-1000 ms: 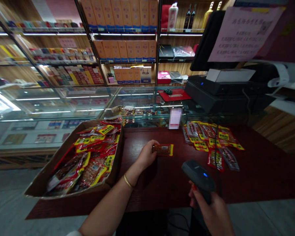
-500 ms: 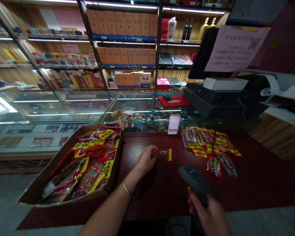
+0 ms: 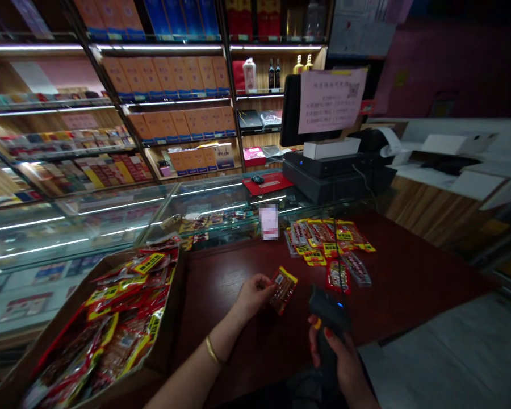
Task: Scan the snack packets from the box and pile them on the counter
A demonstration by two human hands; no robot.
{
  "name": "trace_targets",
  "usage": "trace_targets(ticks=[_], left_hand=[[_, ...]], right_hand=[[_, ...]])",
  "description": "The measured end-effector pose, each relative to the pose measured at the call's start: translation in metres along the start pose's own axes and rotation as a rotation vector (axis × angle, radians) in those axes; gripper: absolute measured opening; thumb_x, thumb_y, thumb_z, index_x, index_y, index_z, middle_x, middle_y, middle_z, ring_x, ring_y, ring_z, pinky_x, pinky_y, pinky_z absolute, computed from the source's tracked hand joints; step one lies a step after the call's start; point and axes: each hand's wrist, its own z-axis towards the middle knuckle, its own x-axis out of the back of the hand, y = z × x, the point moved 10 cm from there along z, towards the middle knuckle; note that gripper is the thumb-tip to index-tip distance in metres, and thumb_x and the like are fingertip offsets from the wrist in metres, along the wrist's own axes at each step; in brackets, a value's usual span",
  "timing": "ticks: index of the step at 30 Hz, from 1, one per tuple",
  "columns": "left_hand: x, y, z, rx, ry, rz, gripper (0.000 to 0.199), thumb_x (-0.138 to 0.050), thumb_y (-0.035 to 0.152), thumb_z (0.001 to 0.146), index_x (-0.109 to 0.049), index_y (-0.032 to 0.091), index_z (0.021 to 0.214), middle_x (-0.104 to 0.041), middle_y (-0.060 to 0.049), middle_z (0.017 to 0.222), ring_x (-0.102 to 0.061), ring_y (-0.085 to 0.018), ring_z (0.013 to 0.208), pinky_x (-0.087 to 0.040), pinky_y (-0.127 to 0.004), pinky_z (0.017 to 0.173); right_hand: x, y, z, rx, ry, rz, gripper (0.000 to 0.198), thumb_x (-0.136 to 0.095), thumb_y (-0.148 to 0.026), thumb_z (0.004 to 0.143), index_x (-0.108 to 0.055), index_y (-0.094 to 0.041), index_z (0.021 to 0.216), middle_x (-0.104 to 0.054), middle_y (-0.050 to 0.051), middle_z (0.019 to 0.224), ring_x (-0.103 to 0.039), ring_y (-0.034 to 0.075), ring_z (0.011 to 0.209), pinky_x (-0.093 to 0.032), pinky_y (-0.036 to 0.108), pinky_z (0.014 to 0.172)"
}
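Note:
My left hand (image 3: 255,294) pinches a snack packet (image 3: 284,289) by its left edge, above the dark red table. The packet is red and yellow with a brown filling, and a white label shows on its upper left. Wrapped around the handle of a black barcode scanner (image 3: 330,309) is my right hand (image 3: 340,355). A blue light glows on top of the scanner, whose head is close to the packet's lower right. On the left stands a cardboard box (image 3: 176,304) full of similar packets (image 3: 123,289). Several more packets (image 3: 323,236) lie spread on the table beyond the scanner.
A glass display counter (image 3: 111,218) borders the table's far side. On it are a mouse (image 3: 256,179) on a red mat (image 3: 276,184) and a black register with a monitor (image 3: 290,111). The scanner's cable (image 3: 337,250) crosses before the spread packets. Stocked shelves (image 3: 174,96) rise behind.
The packet has turned from lying level to tilted, its face more toward me. The scanner has come closer to it and its blue light now shows. My view has swung right.

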Motion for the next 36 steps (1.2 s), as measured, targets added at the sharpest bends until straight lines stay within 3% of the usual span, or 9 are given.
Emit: trace_targets(ticks=[7,13,19,22,24,27,31,34,36], left_hand=[[-0.119,0.010,0.043,0.029,-0.060,-0.069,0.021,-0.074,0.030,0.083,-0.065,0.017,0.097,-0.070,-0.001,0.080,-0.065,-0.014,0.068,-0.050,-0.023,0.059],[-0.158,0.024,0.047,-0.010,-0.108,0.056,0.047,-0.085,0.010,0.061,-0.070,0.017,0.105,-0.071,0.001,0.084,-0.066,-0.014,0.074,-0.051,-0.021,0.067],[-0.212,0.052,0.054,0.043,-0.156,0.098,0.040,-0.068,0.024,0.087,-0.062,0.013,0.125,-0.069,0.000,0.077,-0.062,-0.012,0.050,-0.054,-0.024,0.053],[-0.211,0.068,0.051,0.019,-0.190,0.118,0.030,-0.059,0.025,0.092,-0.068,0.013,0.119,-0.071,-0.002,0.073,-0.068,-0.016,0.054,-0.058,-0.028,0.059],[-0.181,0.074,0.038,-0.020,-0.165,0.141,0.025,-0.065,0.024,0.088,-0.075,0.018,0.110,-0.075,-0.005,0.077,-0.073,-0.020,0.068,-0.060,-0.031,0.071],[-0.099,0.087,0.001,-0.173,-0.042,0.234,0.025,-0.069,0.024,0.084,-0.079,0.025,0.107,-0.081,-0.006,0.098,-0.075,-0.025,0.096,-0.055,-0.032,0.092],[0.058,0.108,-0.075,-0.340,0.335,0.494,0.029,-0.057,0.026,0.094,-0.077,0.023,0.116,-0.080,-0.007,0.112,-0.074,-0.022,0.094,-0.056,-0.032,0.089],[0.183,0.109,-0.134,-0.267,0.683,0.769,0.033,-0.052,0.027,0.098,-0.073,0.020,0.122,-0.076,-0.010,0.123,-0.070,-0.026,0.111,-0.053,-0.038,0.101],[0.245,0.095,-0.152,-0.089,0.736,1.047,0.037,-0.053,0.025,0.096,-0.069,0.019,0.129,-0.073,-0.013,0.130,-0.064,-0.032,0.124,-0.047,-0.046,0.109]], right_hand=[[-0.001,0.010,-0.003,-0.029,-0.083,0.110,0.043,-0.086,-0.058,0.077,-0.080,-0.019,0.094,-0.072,0.001,0.056,-0.060,0.012,0.039,-0.049,0.021,0.041],[0.004,0.020,-0.001,0.013,-0.063,0.234,0.042,-0.086,-0.059,0.076,-0.080,-0.021,0.093,-0.073,0.000,0.054,-0.061,0.012,0.036,-0.048,0.020,0.038],[0.006,0.013,-0.002,0.049,-0.026,0.256,0.040,-0.087,-0.059,0.075,-0.080,-0.022,0.088,-0.073,0.000,0.053,-0.060,0.012,0.035,-0.047,0.020,0.037],[0.007,0.007,-0.003,0.056,-0.006,0.219,0.041,-0.086,-0.060,0.075,-0.080,-0.022,0.087,-0.073,0.001,0.052,-0.060,0.013,0.035,-0.048,0.021,0.036],[0.009,0.007,-0.006,0.038,-0.013,0.191,0.042,-0.087,-0.061,0.074,-0.080,-0.022,0.088,-0.074,0.001,0.053,-0.061,0.014,0.035,-0.050,0.023,0.037],[0.015,0.014,-0.010,-0.023,-0.052,0.162,0.034,-0.089,-0.053,0.076,-0.082,-0.023,0.091,-0.078,0.004,0.060,-0.066,0.015,0.040,-0.054,0.022,0.042],[0.023,0.025,-0.004,-0.076,-0.139,0.092,0.028,-0.087,-0.049,0.077,-0.082,-0.024,0.087,-0.078,0.005,0.061,-0.068,0.018,0.042,-0.057,0.026,0.042],[0.029,0.032,0.001,-0.117,-0.112,0.057,0.028,-0.086,-0.049,0.078,-0.081,-0.026,0.093,-0.077,0.003,0.064,-0.068,0.020,0.044,-0.058,0.029,0.043],[0.029,0.031,0.004,-0.101,-0.102,0.002,0.028,-0.087,-0.049,0.077,-0.080,-0.026,0.091,-0.076,0.003,0.062,-0.068,0.020,0.043,-0.058,0.030,0.042]])
